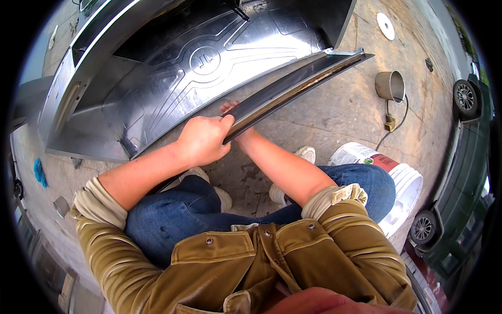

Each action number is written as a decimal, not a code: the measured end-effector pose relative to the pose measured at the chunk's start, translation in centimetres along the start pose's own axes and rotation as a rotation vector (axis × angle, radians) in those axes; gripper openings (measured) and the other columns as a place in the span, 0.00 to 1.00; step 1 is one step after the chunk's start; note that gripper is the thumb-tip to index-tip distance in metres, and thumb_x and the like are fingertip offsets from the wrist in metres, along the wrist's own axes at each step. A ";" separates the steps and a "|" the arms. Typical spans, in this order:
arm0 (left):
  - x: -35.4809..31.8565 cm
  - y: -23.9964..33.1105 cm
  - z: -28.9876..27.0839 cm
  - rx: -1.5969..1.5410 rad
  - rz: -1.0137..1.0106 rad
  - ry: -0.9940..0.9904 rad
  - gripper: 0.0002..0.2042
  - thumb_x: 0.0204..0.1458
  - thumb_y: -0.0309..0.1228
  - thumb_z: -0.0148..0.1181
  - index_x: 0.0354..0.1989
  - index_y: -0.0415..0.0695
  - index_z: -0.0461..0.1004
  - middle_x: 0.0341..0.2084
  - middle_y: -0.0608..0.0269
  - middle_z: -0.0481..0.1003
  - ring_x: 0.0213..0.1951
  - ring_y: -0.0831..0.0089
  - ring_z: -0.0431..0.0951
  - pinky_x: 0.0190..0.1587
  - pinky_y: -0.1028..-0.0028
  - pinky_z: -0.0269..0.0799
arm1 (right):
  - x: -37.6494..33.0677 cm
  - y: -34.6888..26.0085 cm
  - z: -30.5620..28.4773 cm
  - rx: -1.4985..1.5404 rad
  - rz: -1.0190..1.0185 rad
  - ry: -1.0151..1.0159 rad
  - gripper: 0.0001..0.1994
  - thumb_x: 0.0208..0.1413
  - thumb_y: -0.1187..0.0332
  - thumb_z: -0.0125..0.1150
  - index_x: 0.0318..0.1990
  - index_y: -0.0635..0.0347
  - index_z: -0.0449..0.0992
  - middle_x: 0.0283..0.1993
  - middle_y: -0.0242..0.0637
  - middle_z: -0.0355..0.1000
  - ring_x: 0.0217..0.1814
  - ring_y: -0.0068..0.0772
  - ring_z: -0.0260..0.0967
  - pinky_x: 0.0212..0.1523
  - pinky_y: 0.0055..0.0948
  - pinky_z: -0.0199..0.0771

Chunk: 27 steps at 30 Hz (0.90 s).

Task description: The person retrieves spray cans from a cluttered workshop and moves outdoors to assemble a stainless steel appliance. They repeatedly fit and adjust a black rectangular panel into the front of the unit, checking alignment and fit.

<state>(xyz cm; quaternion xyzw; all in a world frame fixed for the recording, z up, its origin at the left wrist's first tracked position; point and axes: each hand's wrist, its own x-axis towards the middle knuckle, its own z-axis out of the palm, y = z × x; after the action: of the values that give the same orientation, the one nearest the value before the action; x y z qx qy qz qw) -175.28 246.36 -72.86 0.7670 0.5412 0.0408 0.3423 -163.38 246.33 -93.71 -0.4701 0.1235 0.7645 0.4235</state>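
Observation:
My left hand (205, 140) is closed around the near-left end of a long dark door panel (298, 88) with a brown inner edge. The panel slants up to the right, and a metal bracket (343, 52) sits at its far end, by the cabinet's corner. Beneath the panel passes my right forearm; of my right hand (229, 106) only curled fingers show beyond the panel, and what they grip is hidden. A shiny stainless-steel cabinet (204, 60) lies open in front of me, a raised emblem pressed into its inner surface.
Right of my knee stands a white bucket (405, 180). Farther off lie a metal cylinder (384, 85) with a cord and yellow plug (390, 123), and a white disc (385, 26). A blue scrubber (40, 172) lies at left. A dark green vehicle (452, 199) is parked at right.

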 end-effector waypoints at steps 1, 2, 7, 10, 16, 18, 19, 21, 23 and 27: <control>-0.5 -0.3 0.0 -0.006 -0.028 0.004 0.15 0.38 0.32 0.62 0.31 0.39 0.64 0.22 0.51 0.73 0.25 0.53 0.76 0.27 0.60 0.72 | -0.7 0.2 0.8 -0.048 0.018 0.028 0.11 0.59 0.59 0.46 0.38 0.57 0.63 0.35 0.44 0.68 0.39 0.42 0.67 0.43 0.39 0.71; -0.8 -0.5 0.0 -0.021 -0.032 0.011 0.15 0.38 0.31 0.62 0.31 0.39 0.65 0.22 0.51 0.73 0.26 0.53 0.76 0.27 0.60 0.72 | -1.7 0.0 1.8 -0.063 0.024 0.062 0.10 0.59 0.60 0.45 0.38 0.57 0.62 0.35 0.44 0.68 0.39 0.42 0.67 0.44 0.39 0.71; 0.6 -0.7 -1.1 0.010 -0.014 -0.005 0.13 0.40 0.29 0.57 0.34 0.35 0.67 0.22 0.50 0.75 0.26 0.53 0.78 0.27 0.58 0.73 | -2.7 -2.5 4.2 -0.154 0.066 0.025 0.11 0.59 0.59 0.43 0.42 0.56 0.62 0.39 0.43 0.68 0.43 0.41 0.67 0.46 0.40 0.71; 0.5 0.4 -2.1 0.058 -0.002 -0.024 0.13 0.41 0.29 0.56 0.34 0.35 0.69 0.22 0.49 0.76 0.27 0.54 0.78 0.27 0.60 0.73 | -3.2 -2.8 4.5 -0.213 0.057 -0.019 0.13 0.60 0.58 0.42 0.45 0.55 0.63 0.42 0.43 0.67 0.45 0.40 0.67 0.48 0.40 0.71; 1.0 0.3 -2.4 0.055 -0.067 0.067 0.16 0.42 0.29 0.56 0.40 0.35 0.71 0.25 0.50 0.77 0.31 0.56 0.79 0.31 0.61 0.73 | -4.1 -3.1 5.4 -0.364 0.015 -0.087 0.17 0.60 0.56 0.40 0.51 0.52 0.64 0.49 0.42 0.67 0.51 0.39 0.67 0.52 0.40 0.71; 1.7 0.2 -2.9 0.060 -0.063 0.073 0.17 0.42 0.28 0.56 0.41 0.35 0.71 0.27 0.50 0.77 0.33 0.57 0.79 0.33 0.61 0.73 | -4.6 -3.5 5.6 -0.422 -0.042 -0.117 0.18 0.60 0.55 0.40 0.53 0.53 0.63 0.51 0.43 0.66 0.53 0.39 0.66 0.53 0.41 0.70; 2.0 0.1 -3.2 0.063 -0.059 0.075 0.17 0.42 0.28 0.56 0.42 0.35 0.71 0.28 0.50 0.77 0.34 0.57 0.79 0.33 0.62 0.73 | -4.6 -3.6 5.7 -0.447 -0.072 -0.132 0.19 0.60 0.55 0.41 0.54 0.55 0.62 0.52 0.43 0.65 0.54 0.40 0.66 0.54 0.42 0.70; 2.1 -0.3 -3.6 0.071 -0.081 0.076 0.17 0.41 0.27 0.56 0.41 0.34 0.72 0.31 0.50 0.77 0.35 0.58 0.79 0.35 0.63 0.73 | -3.8 -3.6 5.1 -0.437 -0.054 -0.148 0.22 0.61 0.54 0.41 0.56 0.58 0.60 0.55 0.43 0.63 0.57 0.42 0.63 0.56 0.45 0.68; 1.9 -0.6 -4.2 0.085 -0.100 0.055 0.17 0.40 0.27 0.56 0.41 0.34 0.72 0.31 0.50 0.77 0.36 0.58 0.79 0.35 0.63 0.73 | -1.3 -4.0 3.4 -0.363 0.024 -0.153 0.24 0.61 0.52 0.39 0.57 0.62 0.58 0.57 0.43 0.61 0.59 0.44 0.61 0.58 0.50 0.64; 2.9 -1.6 -4.8 0.070 -0.083 0.115 0.18 0.39 0.28 0.59 0.41 0.36 0.73 0.30 0.52 0.78 0.35 0.59 0.79 0.35 0.65 0.73 | -0.4 -4.9 3.6 -0.239 0.054 0.025 0.28 0.62 0.49 0.34 0.56 0.67 0.59 0.58 0.46 0.60 0.61 0.49 0.58 0.61 0.57 0.57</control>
<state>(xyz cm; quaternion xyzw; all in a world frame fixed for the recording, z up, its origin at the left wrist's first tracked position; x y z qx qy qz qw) -177.46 251.44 -71.04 0.7517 0.5924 0.0517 0.2851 -161.80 251.25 -90.50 -0.5233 0.0493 0.7788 0.3422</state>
